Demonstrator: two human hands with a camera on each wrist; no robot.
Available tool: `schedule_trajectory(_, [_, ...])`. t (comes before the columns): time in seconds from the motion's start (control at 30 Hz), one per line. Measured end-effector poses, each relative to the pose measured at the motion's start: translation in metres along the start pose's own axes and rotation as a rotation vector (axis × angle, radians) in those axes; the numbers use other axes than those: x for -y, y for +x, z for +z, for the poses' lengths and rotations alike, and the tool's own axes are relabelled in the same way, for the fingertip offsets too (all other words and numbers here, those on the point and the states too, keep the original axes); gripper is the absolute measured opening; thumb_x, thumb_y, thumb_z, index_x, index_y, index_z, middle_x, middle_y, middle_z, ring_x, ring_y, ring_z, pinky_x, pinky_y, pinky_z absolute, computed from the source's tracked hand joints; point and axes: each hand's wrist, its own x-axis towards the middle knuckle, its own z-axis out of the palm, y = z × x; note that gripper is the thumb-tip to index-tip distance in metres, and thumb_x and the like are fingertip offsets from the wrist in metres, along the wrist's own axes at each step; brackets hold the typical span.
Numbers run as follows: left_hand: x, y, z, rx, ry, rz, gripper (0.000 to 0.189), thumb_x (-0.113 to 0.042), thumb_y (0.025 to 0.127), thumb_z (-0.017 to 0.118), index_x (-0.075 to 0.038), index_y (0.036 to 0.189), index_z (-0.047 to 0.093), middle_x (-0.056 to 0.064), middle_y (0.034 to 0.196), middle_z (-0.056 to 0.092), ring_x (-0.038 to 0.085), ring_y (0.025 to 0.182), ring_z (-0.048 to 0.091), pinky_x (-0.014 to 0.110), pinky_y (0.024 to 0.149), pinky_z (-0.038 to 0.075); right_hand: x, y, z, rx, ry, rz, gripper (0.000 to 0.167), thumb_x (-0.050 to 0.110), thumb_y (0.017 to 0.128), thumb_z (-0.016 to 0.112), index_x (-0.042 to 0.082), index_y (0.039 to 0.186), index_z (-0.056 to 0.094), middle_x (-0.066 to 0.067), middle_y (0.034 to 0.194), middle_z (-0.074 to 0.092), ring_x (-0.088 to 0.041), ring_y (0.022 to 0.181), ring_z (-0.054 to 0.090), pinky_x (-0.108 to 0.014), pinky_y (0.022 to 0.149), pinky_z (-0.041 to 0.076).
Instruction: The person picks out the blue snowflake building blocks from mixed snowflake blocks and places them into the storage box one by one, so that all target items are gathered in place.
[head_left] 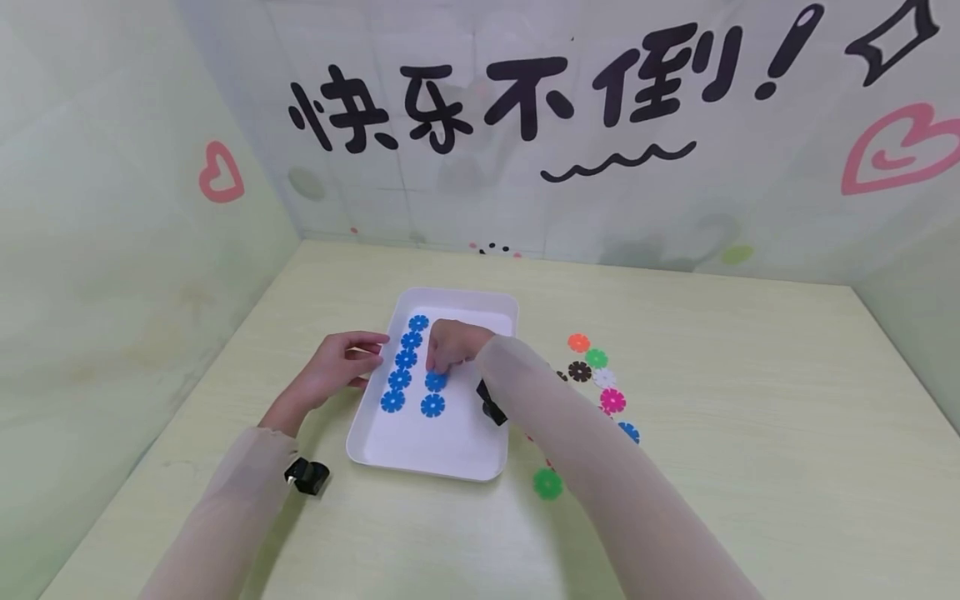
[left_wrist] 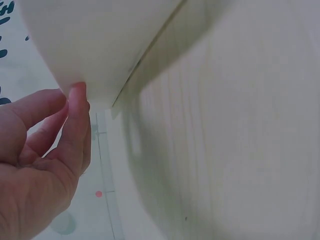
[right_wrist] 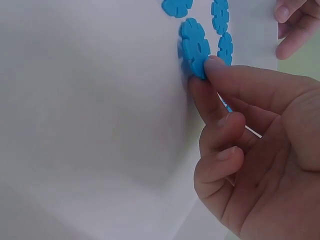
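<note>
Inside the white tray (head_left: pixel 465 450), my right hand (head_left: pixel 456 343) pinches a blue snowflake disc (right_wrist: pixel 195 47) by its edge between thumb and forefinger. The disc tilts slightly off the tray floor in the right wrist view. Another blue disc (head_left: pixel 432 406) lies just nearer to me, in line with it. Along the tray's left side runs a column of several blue discs (head_left: pixel 406 358). My left hand (head_left: pixel 333 367) holds the tray's left rim, thumb and fingers at the edge in the left wrist view (left_wrist: pixel 55 135).
Loose snowflake discs lie right of the tray, among them an orange one (head_left: pixel 578 342), a brown one (head_left: pixel 580 372), a pink one (head_left: pixel 612 400) and a green one (head_left: pixel 547 483). My right forearm covers some. Walls enclose the pale wooden table (head_left: pixel 750 417) behind and at both sides.
</note>
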Motion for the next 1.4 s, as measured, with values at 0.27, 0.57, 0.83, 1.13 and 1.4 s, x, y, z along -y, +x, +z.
schedule_trajectory(0.27, [-0.002,0.000,0.000,0.002,0.011,-0.011,0.038,-0.008,0.091,0.056,-0.006,0.129,0.051,0.017,0.118,0.053,0.029,0.096,0.057,0.031,0.069,0.054,0.001,0.001,0.001,-0.010,-0.032,0.018,0.007,0.009,0.084,0.065,0.006,0.090,0.067,-0.002,0.070,0.055,-0.013,0.058,0.042,-0.021,0.050,0.032])
schedule_trajectory(0.57, [-0.002,0.000,0.000,0.004,0.005,-0.011,0.038,-0.009,0.091,0.056,-0.005,0.129,0.051,0.017,0.120,0.053,0.029,0.098,0.057,0.030,0.069,0.054,0.004,-0.002,0.000,-0.039,-0.124,0.023,0.007,0.013,0.084,0.066,0.010,0.090,0.066,-0.001,0.080,0.060,-0.015,0.071,0.050,-0.023,0.062,0.041])
schedule_trajectory(0.83, [-0.003,-0.001,0.001,-0.002,0.008,-0.015,0.038,-0.009,0.091,0.056,-0.005,0.129,0.051,0.017,0.120,0.053,0.029,0.098,0.057,0.030,0.070,0.054,0.010,-0.021,-0.016,-0.100,-0.176,-0.051,0.017,0.016,0.083,0.068,0.012,0.100,0.066,0.001,0.101,0.058,-0.018,0.093,0.050,-0.035,0.085,0.044])
schedule_trajectory(1.13, [-0.002,0.000,0.000,-0.004,0.015,0.002,0.038,-0.008,0.091,0.056,-0.004,0.129,0.051,0.018,0.116,0.053,0.028,0.095,0.057,0.030,0.069,0.054,-0.020,-0.075,-0.036,-0.122,-0.258,-0.134,0.022,0.018,0.084,0.067,0.012,0.105,0.065,0.000,0.094,0.059,-0.016,0.085,0.054,-0.027,0.071,0.048])
schedule_trajectory(1.4, [-0.001,0.002,0.002,-0.002,0.015,-0.018,0.039,-0.009,0.091,0.057,-0.007,0.129,0.051,0.016,0.115,0.053,0.029,0.097,0.056,0.031,0.070,0.054,-0.080,-0.128,-0.035,-0.163,-0.175,-0.105,0.023,0.016,0.081,0.070,0.010,0.102,0.065,-0.002,0.087,0.060,-0.015,0.074,0.057,-0.027,0.063,0.050])
